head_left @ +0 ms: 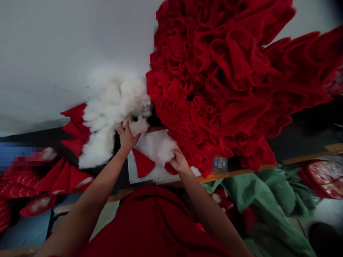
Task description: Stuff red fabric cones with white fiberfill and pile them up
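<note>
My right hand pinches a white fluffy fibre tuft, likely light, squashy; grip mid-clump. Left hand splayed by white fibre heap.

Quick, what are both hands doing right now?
Left hand: open, at the fluff pile.
Right hand: closed, holding a white tuft.

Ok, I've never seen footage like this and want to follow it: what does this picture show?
There's no machine: a person works bare-handed, filmed by one head-worn camera looking forward and down. The right hand pinches a tuft of white stuffing. The left hand, spread open, is beside a larger pile of white stuffing. Between the hands, a red wedge-shaped cloth piece lies on a white sheet on a dark table. To the right rises a big heap of red cloth.
</note>
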{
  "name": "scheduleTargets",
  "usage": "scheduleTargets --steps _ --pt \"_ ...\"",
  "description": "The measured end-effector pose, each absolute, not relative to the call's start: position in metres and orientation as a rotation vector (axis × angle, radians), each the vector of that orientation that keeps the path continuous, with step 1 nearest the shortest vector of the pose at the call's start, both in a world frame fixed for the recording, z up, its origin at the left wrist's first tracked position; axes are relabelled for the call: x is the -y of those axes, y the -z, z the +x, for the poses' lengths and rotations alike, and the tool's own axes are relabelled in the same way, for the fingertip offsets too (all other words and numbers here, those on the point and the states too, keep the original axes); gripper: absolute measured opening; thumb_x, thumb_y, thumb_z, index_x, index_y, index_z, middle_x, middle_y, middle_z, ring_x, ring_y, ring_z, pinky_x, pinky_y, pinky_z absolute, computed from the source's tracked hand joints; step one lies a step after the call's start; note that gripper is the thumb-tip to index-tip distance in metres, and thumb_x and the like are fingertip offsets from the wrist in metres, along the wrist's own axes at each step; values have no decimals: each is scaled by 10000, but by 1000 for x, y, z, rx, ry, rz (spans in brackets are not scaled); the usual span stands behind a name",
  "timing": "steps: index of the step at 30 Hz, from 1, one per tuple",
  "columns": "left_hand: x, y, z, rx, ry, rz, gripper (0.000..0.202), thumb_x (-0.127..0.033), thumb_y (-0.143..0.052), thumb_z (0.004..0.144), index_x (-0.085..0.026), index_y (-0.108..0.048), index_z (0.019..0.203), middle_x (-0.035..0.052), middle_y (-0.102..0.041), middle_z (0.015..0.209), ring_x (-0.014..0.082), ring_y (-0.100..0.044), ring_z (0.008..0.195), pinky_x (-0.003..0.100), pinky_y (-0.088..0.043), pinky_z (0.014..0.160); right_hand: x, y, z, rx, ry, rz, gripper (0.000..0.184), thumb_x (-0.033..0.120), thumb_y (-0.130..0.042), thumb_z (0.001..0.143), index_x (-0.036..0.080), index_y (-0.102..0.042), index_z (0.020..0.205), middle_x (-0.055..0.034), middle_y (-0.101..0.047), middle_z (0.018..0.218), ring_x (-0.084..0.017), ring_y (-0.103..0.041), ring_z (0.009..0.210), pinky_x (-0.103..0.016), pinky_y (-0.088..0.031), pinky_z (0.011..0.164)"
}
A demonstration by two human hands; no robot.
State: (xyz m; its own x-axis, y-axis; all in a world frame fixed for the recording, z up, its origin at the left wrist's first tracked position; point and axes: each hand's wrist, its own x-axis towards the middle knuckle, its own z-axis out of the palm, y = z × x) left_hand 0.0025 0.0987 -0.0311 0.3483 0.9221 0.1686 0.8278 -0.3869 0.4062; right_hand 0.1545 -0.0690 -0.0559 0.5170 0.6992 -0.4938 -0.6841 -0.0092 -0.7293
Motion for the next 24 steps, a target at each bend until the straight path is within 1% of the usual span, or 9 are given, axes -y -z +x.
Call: scheduleTargets --steps 1,2,4,7,10,12,17,22,24 --pt "-76 30 -5 -1513 -550 2407 703 -351 -623 685 -132 -305 1273 201 -231 1325 348 -231 1230 480 -308 952 78 57 154 -30 -1123 -1117 144 195 -555 545 225 -485 667 40 -619 650 -134 -605 657 -266 -507 616" --pt "-51 31 -14 -1379 -561 2476 638 -326 -590 711 -118 -333 1256 197 -268 1285 335 -266 1206 473 -307 957 85 58 153 -70 -1150 -1099 163 193 -561 540 227 -501 688 38 -635 682 -141 -613 690 -276 -514 637" --pt "-4 38 -31 -1203 -436 2533 626 -380 -659 625 -137 -449 1162 156 -356 1192 309 -364 1117 442 -350 930 97 61 149 -126 -1197 -1084 187 192 -581 527 231 -517 699 42 -645 694 -152 -620 709 -294 -523 654" --pt "40 61 -50 -1101 -146 2601 566 -343 -660 616 -168 -495 1128 152 -382 1167 315 -384 1077 467 -358 893 108 66 143 -167 -1252 -1074 205 188 -613 513 231 -530 695 45 -649 685 -162 -625 707 -308 -528 657" --pt "44 81 -57 -1109 -41 2594 406 -216 -555 695 -189 -530 1100 146 -426 1119 292 -413 1032 449 -373 854 115 72 138 -170 -1278 -1085 185 181 -628 528 219 -537 684 33 -649 678 -155 -625 683 -292 -523 640" --pt "39 87 -57 -1073 -51 2581 379 -171 -518 703 -184 -549 1080 146 -441 1095 279 -428 1009 430 -378 844 120 76 138 -170 -1284 -1103 163 176 -630 539 213 -532 662 32 -643 652 -141 -617 630 -273 -516 604" --pt "40 90 -55 -1012 30 2593 503 -266 -589 653 -162 -516 1140 163 -423 1141 312 -413 1031 441 -380 832 131 86 136 -171 -1282 -1149 163 191 -642 520 212 -504 604 56 -611 560 -107 -569 498 -225 -489 491" --pt "40 94 -57 -969 49 2547 286 -143 -466 740 -161 -588 998 125 -531 972 244 -480 939 394 -402 813 137 88 132 -88 -1295 -1179 144 215 -630 515 209 -513 599 47 -606 539 -117 -571 493 -240 -495 499" --pt "36 91 -57 -973 -16 2499 239 -155 -437 780 -161 -603 951 109 -548 919 218 -498 897 366 -413 803 138 86 131 -26 -1289 -1196 132 213 -618 511 205 -526 605 40 -608 540 -122 -577 503 -255 -504 525"
